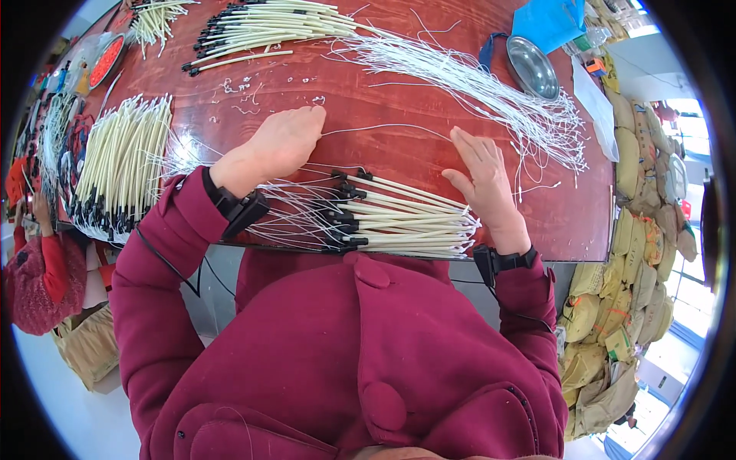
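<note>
My left hand (280, 146) is closed, its fingers bent together at one end of a thin white wire (383, 126). The wire bows across the red-brown table to my right hand (484, 172). There the fingers are stretched out and the thumb stands apart; the wire meets the fingertips, and its far end is hard to see. Between my hands and my body lies a bundle of cream-coloured tubes (414, 221) with black end pieces. From those black ends, loose white wires (295, 211) fan out leftward beneath my left wrist.
Far right lies a heap of white wires (468, 80), near a metal bowl (533, 69) and a blue container (548, 24). More cream tubes lie in bundles at the back (268, 27) and left (126, 157). A person in red (47, 272) is at the left; stacked sacks (621, 284) stand right.
</note>
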Action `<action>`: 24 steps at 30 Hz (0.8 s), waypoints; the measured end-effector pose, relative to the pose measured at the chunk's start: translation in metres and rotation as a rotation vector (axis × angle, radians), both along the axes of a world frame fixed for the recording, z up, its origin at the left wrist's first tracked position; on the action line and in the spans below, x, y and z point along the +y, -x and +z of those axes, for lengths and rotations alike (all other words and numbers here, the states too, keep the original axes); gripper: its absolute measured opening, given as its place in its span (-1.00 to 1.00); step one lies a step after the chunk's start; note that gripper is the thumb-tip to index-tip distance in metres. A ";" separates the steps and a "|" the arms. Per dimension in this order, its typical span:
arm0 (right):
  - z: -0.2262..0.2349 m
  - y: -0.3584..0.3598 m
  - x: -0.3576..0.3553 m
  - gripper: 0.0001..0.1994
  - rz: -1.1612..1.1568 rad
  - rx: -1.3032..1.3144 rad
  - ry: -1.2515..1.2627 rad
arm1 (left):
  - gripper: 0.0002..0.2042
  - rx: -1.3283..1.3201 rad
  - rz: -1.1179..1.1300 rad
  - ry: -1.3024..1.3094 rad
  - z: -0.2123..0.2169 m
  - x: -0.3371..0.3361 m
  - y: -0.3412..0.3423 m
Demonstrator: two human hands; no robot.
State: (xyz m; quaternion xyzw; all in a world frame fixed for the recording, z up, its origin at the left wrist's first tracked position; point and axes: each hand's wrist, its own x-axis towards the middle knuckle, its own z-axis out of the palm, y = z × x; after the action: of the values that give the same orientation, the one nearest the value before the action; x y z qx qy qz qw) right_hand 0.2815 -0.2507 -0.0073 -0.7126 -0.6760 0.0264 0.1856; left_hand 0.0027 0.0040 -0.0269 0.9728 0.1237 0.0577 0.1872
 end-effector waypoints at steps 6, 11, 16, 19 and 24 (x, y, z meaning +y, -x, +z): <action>-0.008 0.005 0.008 -0.31 0.039 -0.052 0.070 | -0.90 -0.048 0.008 -0.012 -0.003 0.004 0.009; -0.004 -0.001 0.010 -0.26 0.084 -0.070 0.153 | -0.91 -0.052 0.174 0.248 0.011 0.007 0.009; -0.003 0.001 0.002 -0.20 0.105 -0.080 0.161 | -0.88 -0.053 0.275 0.320 -0.004 0.019 0.009; -0.003 0.003 0.003 -0.19 0.101 -0.061 0.157 | -0.84 -0.042 0.310 0.252 -0.012 0.013 0.009; -0.001 0.003 0.004 -0.21 0.095 -0.030 0.179 | -0.78 0.074 0.356 0.153 0.011 0.016 0.005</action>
State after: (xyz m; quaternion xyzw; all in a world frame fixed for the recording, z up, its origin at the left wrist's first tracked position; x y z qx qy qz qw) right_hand 0.2781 -0.2467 -0.0081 -0.6938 -0.7068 0.0846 0.1094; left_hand -0.0023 0.0198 -0.0164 0.9198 0.3049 0.0444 0.2429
